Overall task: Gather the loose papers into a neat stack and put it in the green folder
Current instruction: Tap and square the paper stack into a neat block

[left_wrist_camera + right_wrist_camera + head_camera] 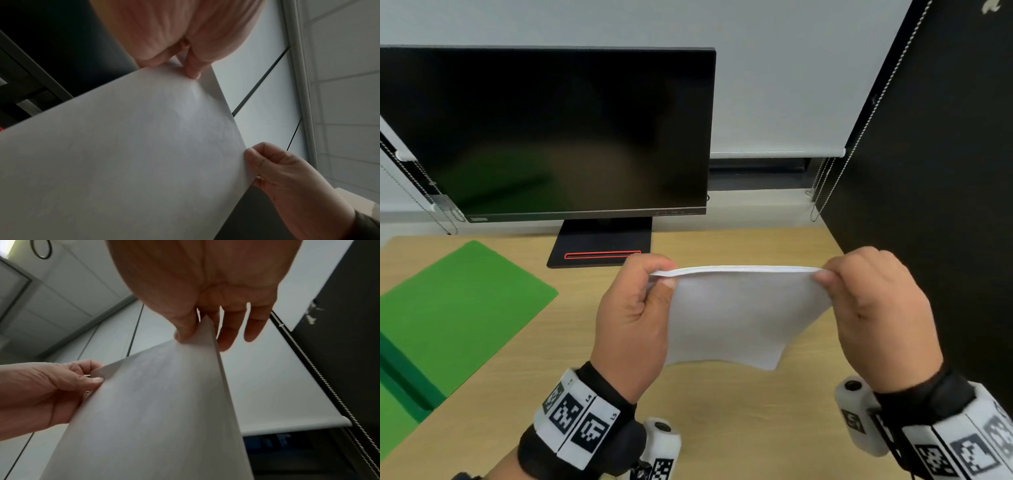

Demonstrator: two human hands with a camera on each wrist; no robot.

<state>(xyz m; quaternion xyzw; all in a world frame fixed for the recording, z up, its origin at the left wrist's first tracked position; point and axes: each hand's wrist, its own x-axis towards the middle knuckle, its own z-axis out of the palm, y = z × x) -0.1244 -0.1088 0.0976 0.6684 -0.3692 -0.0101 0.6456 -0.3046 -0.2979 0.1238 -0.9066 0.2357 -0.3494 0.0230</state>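
A thin stack of white papers (739, 315) hangs upright above the wooden desk, its top edges lined up. My left hand (633, 318) pinches the top left corner between thumb and fingers. My right hand (873, 308) pinches the top right corner. The left wrist view shows the papers (133, 154) from below with my left hand (185, 53) pinching at the top and my right hand (287, 181) at the far edge. The right wrist view shows the papers (154, 410), my right hand (205, 313) and my left hand (47, 386). The open green folder (455, 308) lies flat at the left.
A dark monitor (551, 130) on a black stand (602, 250) stands behind the folder and the papers. A black partition (941, 171) closes the right side. A white roller blind (774, 85) with bead chains hangs at the back. Bare desk (739, 428) lies under my hands.
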